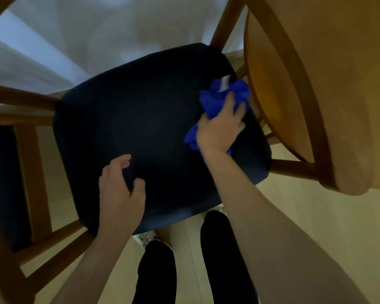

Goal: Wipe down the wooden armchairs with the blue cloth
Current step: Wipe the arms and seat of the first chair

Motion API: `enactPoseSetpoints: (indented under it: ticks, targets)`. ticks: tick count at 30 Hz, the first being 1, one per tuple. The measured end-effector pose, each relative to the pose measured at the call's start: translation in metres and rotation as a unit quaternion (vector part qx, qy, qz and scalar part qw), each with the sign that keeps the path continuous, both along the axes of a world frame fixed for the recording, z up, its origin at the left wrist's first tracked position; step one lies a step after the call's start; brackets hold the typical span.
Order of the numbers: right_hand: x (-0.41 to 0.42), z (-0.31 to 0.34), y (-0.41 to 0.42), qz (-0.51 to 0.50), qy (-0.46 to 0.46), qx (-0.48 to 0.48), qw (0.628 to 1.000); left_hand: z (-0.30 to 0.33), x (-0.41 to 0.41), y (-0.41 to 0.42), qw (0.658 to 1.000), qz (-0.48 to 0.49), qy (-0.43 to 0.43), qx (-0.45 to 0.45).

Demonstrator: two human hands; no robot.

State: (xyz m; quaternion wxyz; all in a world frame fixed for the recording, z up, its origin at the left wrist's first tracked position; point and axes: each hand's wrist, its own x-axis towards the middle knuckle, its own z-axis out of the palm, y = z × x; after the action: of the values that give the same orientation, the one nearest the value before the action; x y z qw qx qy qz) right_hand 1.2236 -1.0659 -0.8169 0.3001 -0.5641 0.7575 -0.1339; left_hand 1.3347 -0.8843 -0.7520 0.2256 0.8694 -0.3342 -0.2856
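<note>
The right hand (pixel 221 126) presses the crumpled bright blue cloth (pixel 215 102) down onto the dark navy padded seat cushion (pixel 140 119) of the light brown wooden armchair (pixel 228 25), at about 3 o'clock on the seat, just beside the wooden frame on that side. Its fingers lie spread over the bunched fabric, holding it flat under the palm, not pinching it. The left hand (pixel 120 189) hovers or rests at about 7 o'clock near the front edge, fingers loosely curled and holding nothing; contact with the cushion cannot be told. By this, the seat-wiping step looks under way. The next move probably calls for sweeping the cloth across toward 9 o'clock, then onto the wooden rails, while a second wooden armchair (pixel 29 172) at the left edge waits
</note>
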Motion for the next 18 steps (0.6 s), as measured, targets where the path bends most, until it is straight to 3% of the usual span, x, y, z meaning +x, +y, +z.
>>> enactPoseSetpoints:
  ticks: [4,7,11,14,18]
  targets:
    - [0.016,0.001,0.035,0.297,-0.066,0.003,0.953,-0.002,0.007,0.011,0.999,-0.014,-0.028,0.041]
    - [-0.005,-0.002,0.053,0.383,-0.099,0.010,0.918,-0.003,0.036,0.030,0.989,-0.088,-0.081,0.091]
    - [-0.033,0.001,0.050,0.379,-0.079,-0.018,0.922,-0.006,0.090,0.061,0.957,-0.093,-0.179,0.208]
    - [-0.043,0.006,0.052,0.326,-0.042,-0.036,0.944,-0.005,0.109,0.063,0.950,-0.111,-0.196,0.215]
    - [-0.061,0.009,0.052,0.174,0.034,-0.044,0.983,-0.010,0.121,0.064,0.943,-0.163,-0.216,0.195]
